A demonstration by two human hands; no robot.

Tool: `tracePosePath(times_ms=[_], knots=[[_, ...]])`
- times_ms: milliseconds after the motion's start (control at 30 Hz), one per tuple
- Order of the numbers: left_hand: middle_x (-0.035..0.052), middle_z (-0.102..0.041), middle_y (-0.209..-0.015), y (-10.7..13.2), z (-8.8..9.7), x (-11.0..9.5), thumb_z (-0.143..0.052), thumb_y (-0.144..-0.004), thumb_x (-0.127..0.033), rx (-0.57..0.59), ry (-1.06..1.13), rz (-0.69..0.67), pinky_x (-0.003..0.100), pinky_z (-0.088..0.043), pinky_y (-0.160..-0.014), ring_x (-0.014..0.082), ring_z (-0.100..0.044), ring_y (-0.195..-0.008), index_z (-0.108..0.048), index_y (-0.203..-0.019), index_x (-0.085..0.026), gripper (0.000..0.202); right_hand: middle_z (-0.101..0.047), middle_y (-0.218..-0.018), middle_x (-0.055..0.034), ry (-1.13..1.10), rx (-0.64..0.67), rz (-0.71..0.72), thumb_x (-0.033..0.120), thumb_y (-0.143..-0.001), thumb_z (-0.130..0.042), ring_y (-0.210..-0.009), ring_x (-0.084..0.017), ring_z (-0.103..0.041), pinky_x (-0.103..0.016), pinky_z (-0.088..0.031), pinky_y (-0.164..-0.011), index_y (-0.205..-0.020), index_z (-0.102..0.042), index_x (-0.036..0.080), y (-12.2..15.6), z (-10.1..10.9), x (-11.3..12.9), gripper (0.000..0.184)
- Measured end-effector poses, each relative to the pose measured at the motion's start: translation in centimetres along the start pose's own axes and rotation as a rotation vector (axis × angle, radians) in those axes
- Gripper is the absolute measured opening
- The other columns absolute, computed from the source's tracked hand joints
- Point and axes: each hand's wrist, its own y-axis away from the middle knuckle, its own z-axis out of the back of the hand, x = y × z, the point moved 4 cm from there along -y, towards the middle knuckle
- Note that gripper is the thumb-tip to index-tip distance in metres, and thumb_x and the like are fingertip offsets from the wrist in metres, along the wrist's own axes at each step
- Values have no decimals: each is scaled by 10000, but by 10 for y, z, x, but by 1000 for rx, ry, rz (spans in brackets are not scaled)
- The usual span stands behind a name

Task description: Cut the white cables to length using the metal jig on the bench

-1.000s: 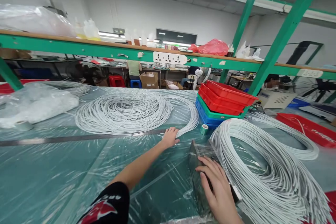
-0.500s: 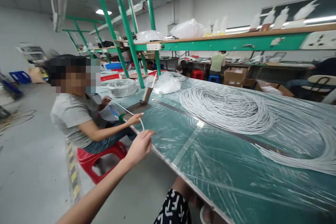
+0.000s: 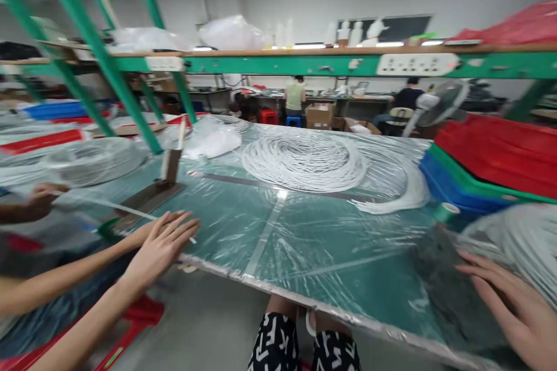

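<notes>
My left hand (image 3: pixel 159 252) is at the near table edge on the left, its fingers stretched out. It overlaps a co-worker's hand (image 3: pixel 145 233), and I cannot tell whether they touch. A thin white tube (image 3: pixel 122 207) runs between the co-worker's two hands, and its short end shows just beyond my fingers. On the right, my right hand (image 3: pixel 509 301) is blurred, with fingers extended over the edge of a dark grey cloth-like piece (image 3: pixel 452 284). Beside that hand lies a coil of white tubing (image 3: pixel 522 243).
A large loose coil of white tubing (image 3: pixel 304 162) lies on the plastic-covered green table (image 3: pixel 322 243). Stacked red, green and blue trays (image 3: pixel 491 168) stand at right, near a green roll (image 3: pixel 446 213). A brown cutter-like stand (image 3: pixel 169 168) is at left. Green posts support the shelf.
The view has swung to the right, bringing my right hand, the trays and the grey piece into sight. My left hand's fingers have gone from bent together to stretched out.
</notes>
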Motion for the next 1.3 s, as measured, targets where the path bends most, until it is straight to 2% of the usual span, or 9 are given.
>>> tracePosePath(times_ms=[100,167,300,433,567,700,867,1133,1300], knots=[[69,-701,-1220,-33,4,-19,-384,-978,-320,-79,104,-39,520,-372,-1098,296,-632,-1162,-637,-1198,-243,344,-649,-1260,-58,-55,-8,-90,506,-927,-459,-1200,-330,-578,-563,-447,-1022,-975,-685,347,-3,7,8,280],[67,-731,-1141,-64,11,-53,-368,-1002,-343,-68,193,-69,398,-499,-957,259,-682,-1055,-622,-1212,-237,346,-657,-1246,-77,-74,25,-144,552,-905,-496,-1190,-326,-584,-529,-448,-1027,-980,-700,297,-14,11,13,335],[75,-741,-1100,-142,13,-161,-303,-1043,-386,113,374,-176,282,-542,-741,223,-719,-937,-567,-1298,-208,407,-705,-1123,-92,-316,123,-249,642,-878,-519,-1073,-278,-645,-404,-491,-978,-997,-699,228,-54,20,10,467],[72,-727,-1125,-219,-3,-272,-281,-1053,-390,267,501,-352,281,-527,-748,227,-708,-965,-598,-1243,-213,410,-724,-994,-106,-524,135,-364,642,-891,-465,-808,-211,-694,-325,-543,-780,-956,-658,176,-116,11,-12,508],[61,-727,-1006,-270,-13,-355,-302,-1052,-341,271,615,-438,271,-497,-783,210,-694,-951,-660,-1022,-197,387,-733,-955,-70,-116,157,-361,416,-931,-478,-839,-189,-681,-264,-498,-764,-914,-679,185,-170,-14,-33,307],[57,-704,-918,-293,0,-416,-310,-1047,-335,216,713,-545,268,-473,-698,202,-692,-841,-635,-945,-187,371,-730,-991,-80,380,261,-334,305,-920,-513,-963,-232,-666,-278,-459,-807,-958,-718,211,-197,-39,-52,229],[70,-685,-872,-303,17,-448,-363,-1006,-228,234,697,-648,276,-443,-602,212,-681,-766,-617,-933,-171,270,-727,-1057,-87,419,346,-433,313,-953,-473,-997,-229,-660,-268,-454,-803,-1053,-734,219,-202,-54,-76,295],[61,-680,-813,-314,24,-453,-370,-949,-118,297,575,-628,293,-418,-570,223,-687,-724,-610,-908,-173,249,-736,-1074,-67,273,476,-429,285,-940,-518,-1021,-189,-664,-209,-451,-803,-1056,-753,196,-203,-65,-85,276],[59,-668,-794,-317,24,-456,-330,-981,-141,260,578,-653,305,-396,-553,232,-683,-709,-602,-902,-176,285,-726,-1096,-77,324,517,-397,310,-932,-523,-1034,-220,-653,-244,-456,-806,-1046,-741,191,-208,-70,-91,273]])
